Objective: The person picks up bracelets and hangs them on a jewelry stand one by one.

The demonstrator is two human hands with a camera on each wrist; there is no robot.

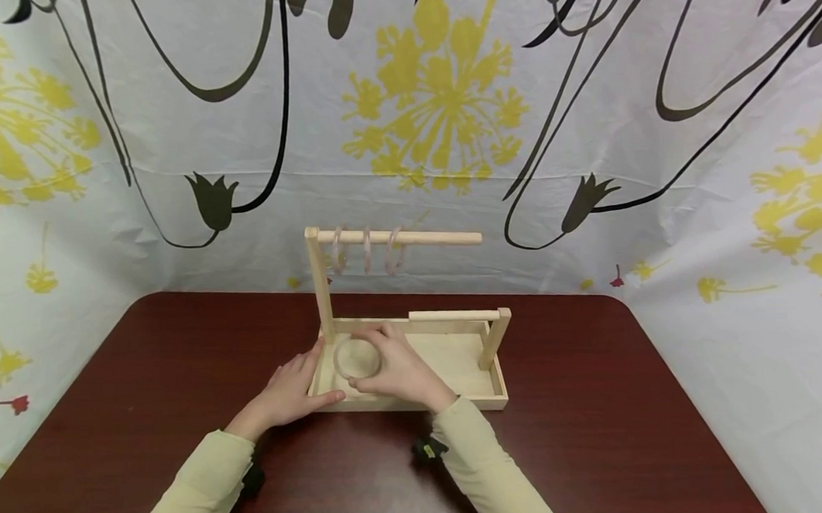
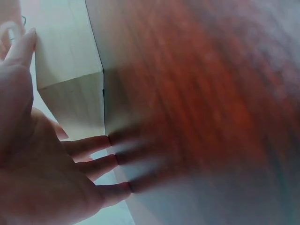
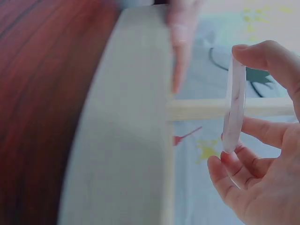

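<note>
My right hand (image 1: 403, 371) pinches a translucent pale bangle (image 3: 235, 103) between thumb and fingers. In the head view the bangle appears as a round ring over the left part of a light wooden stand's tray (image 1: 450, 359). My left hand (image 1: 287, 393) rests at the tray's front left corner. Its thumb lies by the front wall, while the left wrist view shows straight fingers (image 2: 96, 141) reaching down beside the tray to the table. Three similar bangles (image 1: 367, 252) hang apart from each other on the stand's upper bar (image 1: 440, 238).
A tall post (image 1: 321, 287) at the left carries the upper bar. On the right, a short post (image 1: 494, 340) bears a lower bar (image 1: 450, 316) pointing left. The stand sits on a dark red-brown table (image 1: 584, 420), with a patterned cloth (image 1: 455, 205) behind.
</note>
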